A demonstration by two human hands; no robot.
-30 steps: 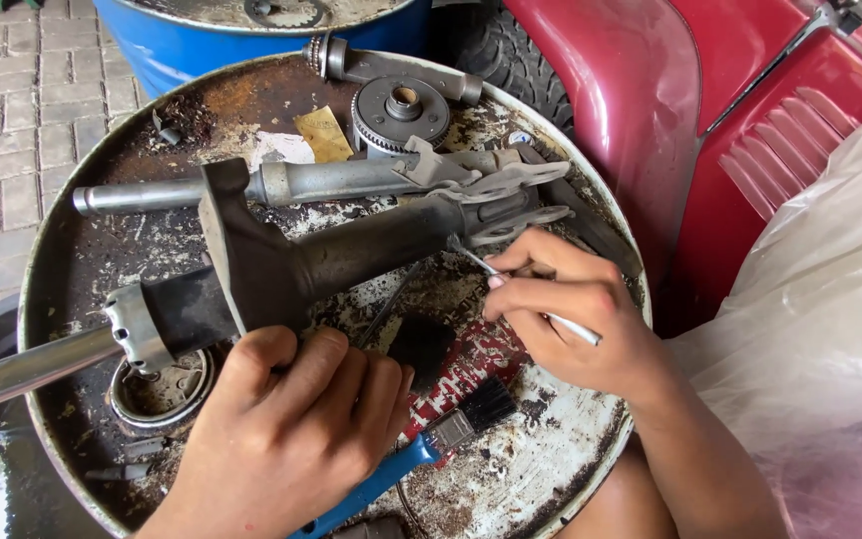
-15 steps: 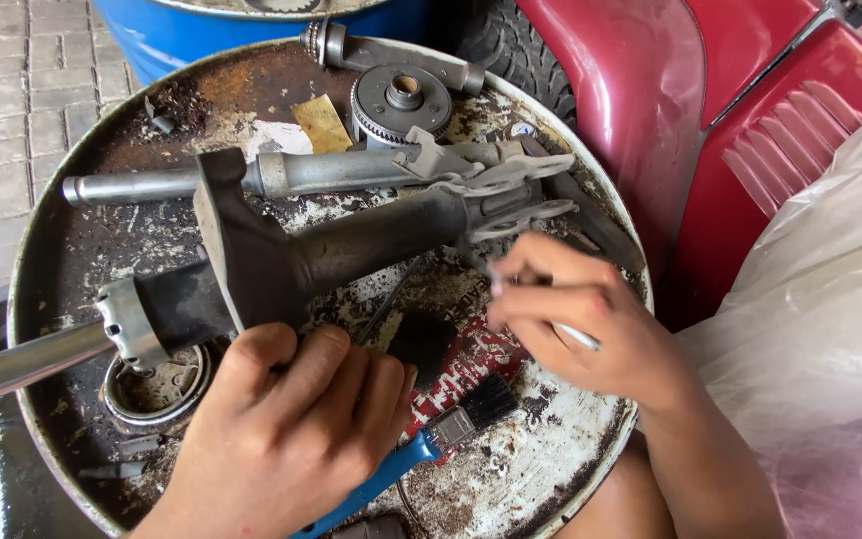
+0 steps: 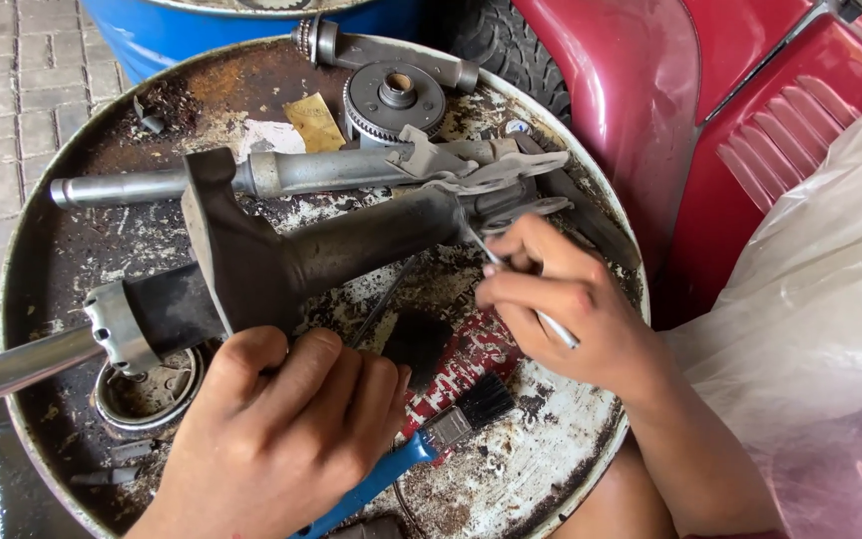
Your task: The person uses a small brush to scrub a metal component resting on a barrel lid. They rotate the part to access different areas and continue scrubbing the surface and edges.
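A dark greasy strut housing (image 3: 281,262) with a shiny rod (image 3: 12,369) sticking out at the left lies across a rusty drum lid (image 3: 571,469). My left hand (image 3: 286,429) presses on the housing's underside near its bracket and holds it steady. My right hand (image 3: 561,309) grips a thin metal pick (image 3: 556,327) like a pen. The pick's tip touches the housing's right end, by the grey clamp ears (image 3: 526,205). A second grey shaft (image 3: 251,178) lies behind the housing.
A blue-handled paintbrush (image 3: 421,449) lies on the lid under my left wrist. A toothed gear (image 3: 394,100), a yellow scrap (image 3: 313,122) and a round cap (image 3: 147,394) lie on the lid. A blue drum (image 3: 251,30), a red vehicle body (image 3: 710,110) and a clear plastic sheet (image 3: 820,329) surround it.
My right hand has worked the pick back and forth at the housing's right end. My left hand stays on the housing. The view has shifted slightly.
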